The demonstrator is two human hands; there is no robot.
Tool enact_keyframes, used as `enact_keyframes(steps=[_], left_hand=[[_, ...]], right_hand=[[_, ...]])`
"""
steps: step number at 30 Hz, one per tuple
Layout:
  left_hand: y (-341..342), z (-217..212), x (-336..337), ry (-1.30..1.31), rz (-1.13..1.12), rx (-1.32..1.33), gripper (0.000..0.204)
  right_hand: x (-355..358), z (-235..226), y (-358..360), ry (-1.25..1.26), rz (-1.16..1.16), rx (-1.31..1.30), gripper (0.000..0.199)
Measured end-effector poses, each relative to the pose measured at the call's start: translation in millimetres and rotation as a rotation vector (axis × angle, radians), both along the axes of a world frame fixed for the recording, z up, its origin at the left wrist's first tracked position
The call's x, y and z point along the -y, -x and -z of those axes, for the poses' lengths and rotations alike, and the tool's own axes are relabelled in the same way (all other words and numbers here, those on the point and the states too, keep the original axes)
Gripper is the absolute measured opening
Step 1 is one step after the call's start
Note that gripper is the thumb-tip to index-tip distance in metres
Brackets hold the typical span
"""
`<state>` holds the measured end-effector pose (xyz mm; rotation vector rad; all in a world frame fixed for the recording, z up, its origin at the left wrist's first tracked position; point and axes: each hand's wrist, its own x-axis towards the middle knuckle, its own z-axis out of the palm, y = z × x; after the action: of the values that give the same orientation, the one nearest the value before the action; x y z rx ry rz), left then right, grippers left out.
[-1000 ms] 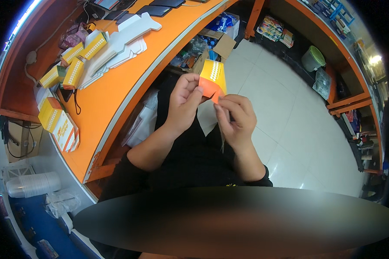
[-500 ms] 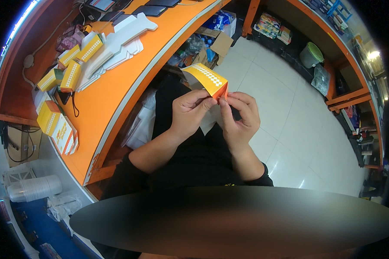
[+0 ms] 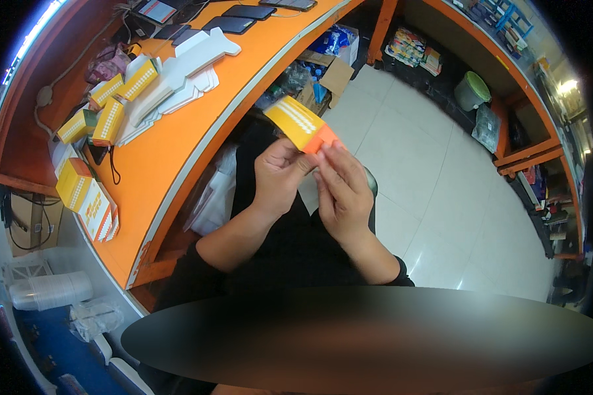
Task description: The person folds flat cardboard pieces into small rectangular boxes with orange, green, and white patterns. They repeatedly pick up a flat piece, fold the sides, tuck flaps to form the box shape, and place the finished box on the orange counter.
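Over my lap I hold a small yellow and orange carton (image 3: 296, 124) between both hands, tilted, with its orange end toward me. My left hand (image 3: 277, 174) grips its near left side between thumb and fingers. Against the orange end flap rest the fingertips of my right hand (image 3: 344, 191), its fingers bent and close together. The carton's underside is hidden. On the orange desk to the left lie several folded yellow boxes (image 3: 109, 122), a stack of flat white carton blanks (image 3: 171, 82) and a stack of printed yellow and white blanks (image 3: 89, 201).
Phones (image 3: 229, 24) lie at the desk's far end, beside a pink patterned pouch (image 3: 109, 62). Under the desk edge stands an opened cardboard box (image 3: 337, 78) with bottles. A bucket with a green rim (image 3: 472, 91) is by the far shelf. Stacked plastic containers (image 3: 53, 289) sit lower left.
The carton has moved slightly left and turned, and its orange end now faces me more. My right hand has shifted left, with its fingers laid along the orange flap.
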<state>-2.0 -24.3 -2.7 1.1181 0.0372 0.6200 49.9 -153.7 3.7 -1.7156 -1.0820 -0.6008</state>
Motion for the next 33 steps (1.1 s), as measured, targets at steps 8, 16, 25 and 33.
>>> enact_keyframes(steps=[8,16,25,33], left_hand=[[-2,2,-29,0.414,0.02,0.086,0.016],[-12,-2,3,-0.083,-0.393,-0.117,0.055],[-1,4,-5,-1.036,-0.372,0.207,0.041],[0,-2,-4,-0.775,-0.376,0.113,0.013]], right_hand=[[3,20,-8,-0.465,-0.627,-1.033,0.061],[5,18,-23,-0.694,-0.315,-0.964,0.03],[0,14,-8,-0.69,-0.337,-1.023,0.025],[2,22,-13,-0.104,0.063,-0.584,0.026]])
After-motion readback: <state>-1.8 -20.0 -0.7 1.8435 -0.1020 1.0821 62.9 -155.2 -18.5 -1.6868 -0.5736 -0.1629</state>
